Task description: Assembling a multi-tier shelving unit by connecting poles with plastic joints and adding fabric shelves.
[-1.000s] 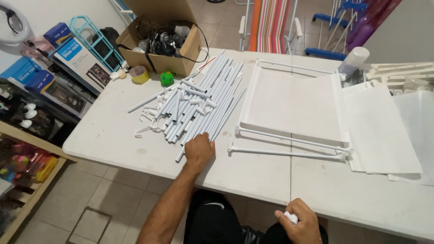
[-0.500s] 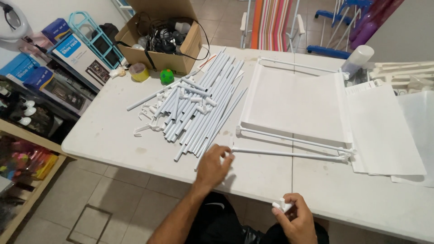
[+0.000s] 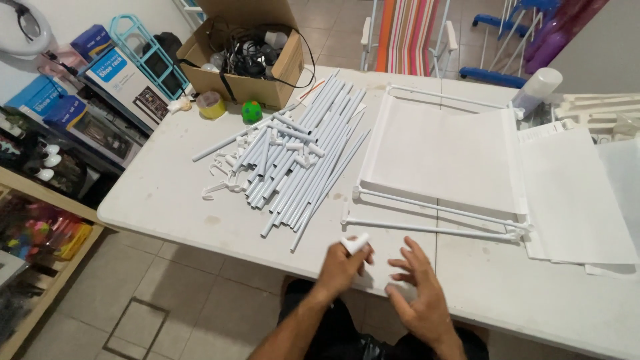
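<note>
My left hand (image 3: 341, 265) is at the near table edge, pinching a small white plastic connector (image 3: 355, 243) between its fingertips. Just to its right, my right hand (image 3: 417, 293) hovers over the white table (image 3: 160, 193) with fingers spread and nothing clearly in it. A loose white rod (image 3: 427, 227) lies just beyond both hands, along the near side of a white fabric shelf panel in a tube frame (image 3: 440, 150). A pile of several white tubes and small connectors (image 3: 293, 163) lies to the left of the panel.
A cardboard box of cables (image 3: 250, 47) stands at the table's far left, with a tape roll (image 3: 212, 104) and a green ball (image 3: 251, 111) beside it. White paper sheets (image 3: 573, 193) and a white bottle (image 3: 537, 90) are at right. Boxes and shelves line the floor at left.
My left hand left the tube pile, came back to the near edge and now holds a white connector. My right hand rose onto the table beside it and opened its fingers.
</note>
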